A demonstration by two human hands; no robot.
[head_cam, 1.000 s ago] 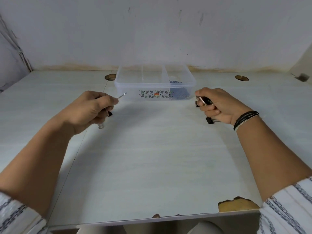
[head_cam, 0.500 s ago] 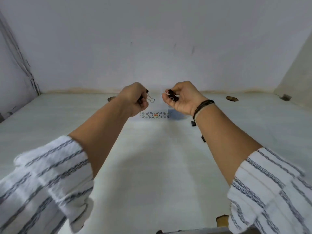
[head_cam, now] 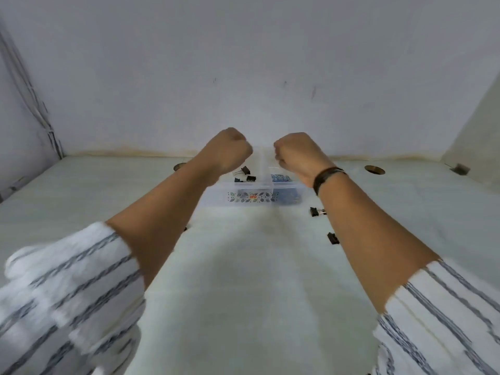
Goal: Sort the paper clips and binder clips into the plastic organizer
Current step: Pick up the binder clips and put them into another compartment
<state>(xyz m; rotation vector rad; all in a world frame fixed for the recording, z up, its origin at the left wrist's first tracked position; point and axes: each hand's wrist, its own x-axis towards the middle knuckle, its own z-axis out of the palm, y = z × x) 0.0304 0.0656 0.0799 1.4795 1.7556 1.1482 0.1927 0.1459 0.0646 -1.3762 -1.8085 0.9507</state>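
Note:
The clear plastic organizer stands at the far middle of the table. Its middle compartment holds three black binder clips. Blue paper clips fill its right compartment. My left hand hovers as a fist over the organizer's left part, and my right hand as a fist over its right part. Both show their backs, so whatever the curled fingers hold is hidden. Loose black binder clips lie on the table beside my right forearm, one nearer the organizer and another closer to me.
A wall closes off the table right behind the organizer. Two round cable holes, one on the left and one on the right, sit in the tabletop near that wall. A small dark piece peeks out beside my left forearm.
Both hands went from beside the organizer to above it, each carrying binder clips. Binder clips now lie in the middle compartment, and none shows in either fist.

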